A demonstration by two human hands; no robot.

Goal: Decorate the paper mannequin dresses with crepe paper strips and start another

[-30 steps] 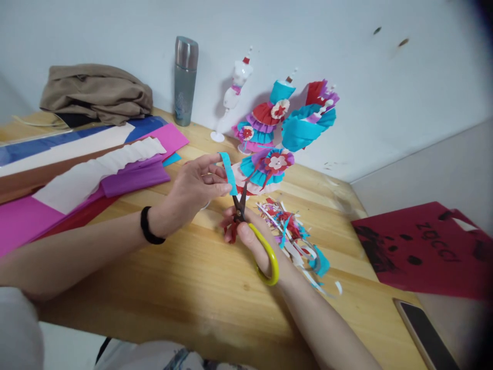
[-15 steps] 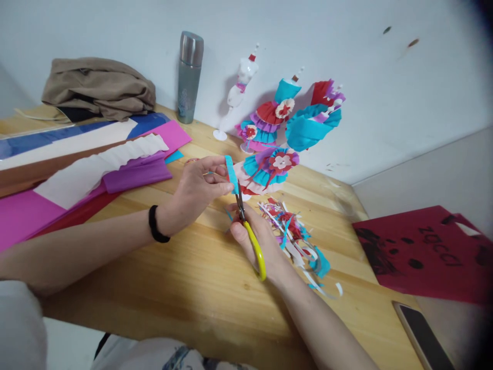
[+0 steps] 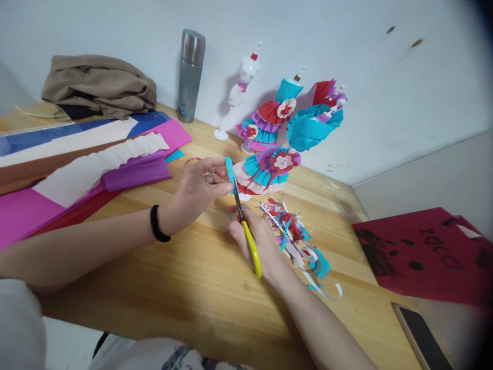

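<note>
My left hand [image 3: 198,192] pinches a narrow strip of turquoise crepe paper [image 3: 230,168] between thumb and fingers, held up above the table. Yellow-handled scissors [image 3: 251,246] are gripped in my right hand [image 3: 258,239], with the blades pointing up along the strip's right side. The blades look nearly closed and lie against the paper. Just behind the strip stands a small dress form in a ruffled paper skirt [image 3: 265,169] with a flower on it. To the right of my right hand lies a heap of paper scraps [image 3: 292,231] in several colours.
Coloured paper sheets [image 3: 88,164] cover the table's left side, with a brown cloth [image 3: 98,85] behind. A flask [image 3: 190,77] and more dress forms [image 3: 285,97] stand along the wall. At right are a dark red bag [image 3: 419,252] and a phone [image 3: 421,336].
The scissors have shifted slightly left and up along the turquoise strip, and their blades look more closed. My left hand keeps its pinch and has barely moved.
</note>
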